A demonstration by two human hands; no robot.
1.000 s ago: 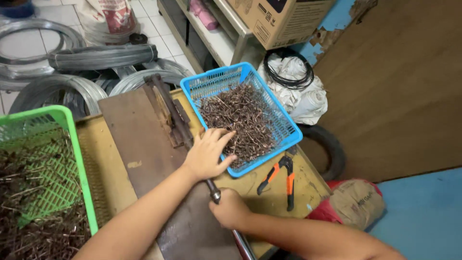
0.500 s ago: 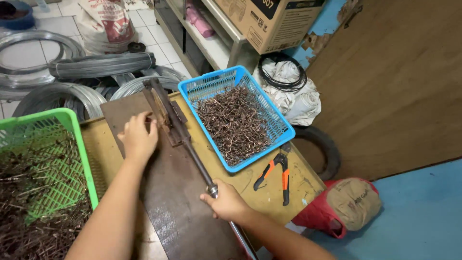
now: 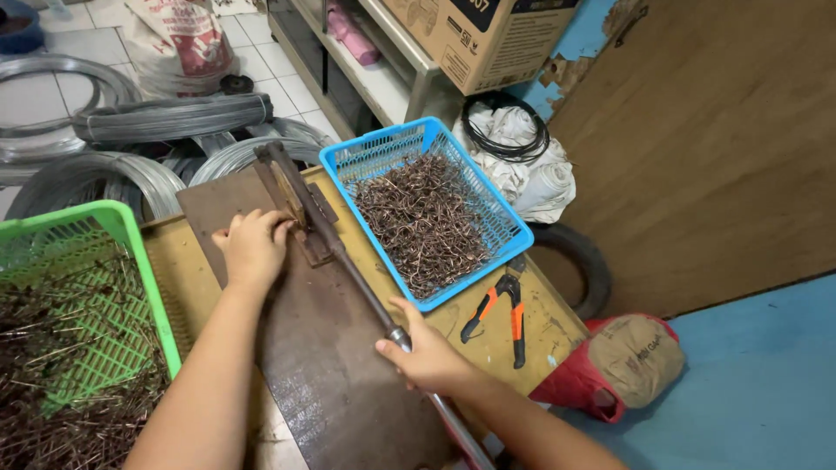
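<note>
My right hand (image 3: 427, 352) grips the long metal lever (image 3: 361, 292) of a bending tool bolted to a rusty brown steel plate (image 3: 322, 365) on the workbench. My left hand (image 3: 252, 248) rests on the plate with its fingers curled against the tool's head (image 3: 296, 209); whatever is under the fingers is hidden. To the right of the tool stands a blue basket (image 3: 488, 209) full of bent brown wire pieces (image 3: 422, 222). On the left a green basket (image 3: 131, 261) holds straight rusty wire lengths (image 3: 70, 383).
Orange-handled pliers (image 3: 501, 309) lie on the yellow bench top near its right edge. Coils of grey wire (image 3: 174, 117) lie on the tiled floor behind. A cardboard box (image 3: 475, 39) sits on a shelf. A tyre (image 3: 583, 261) and a red-and-tan sack (image 3: 623, 361) lie at right.
My left hand has left the blue basket, crossed to the left and settled at the tool's head. My right hand has kept hold of the lever.
</note>
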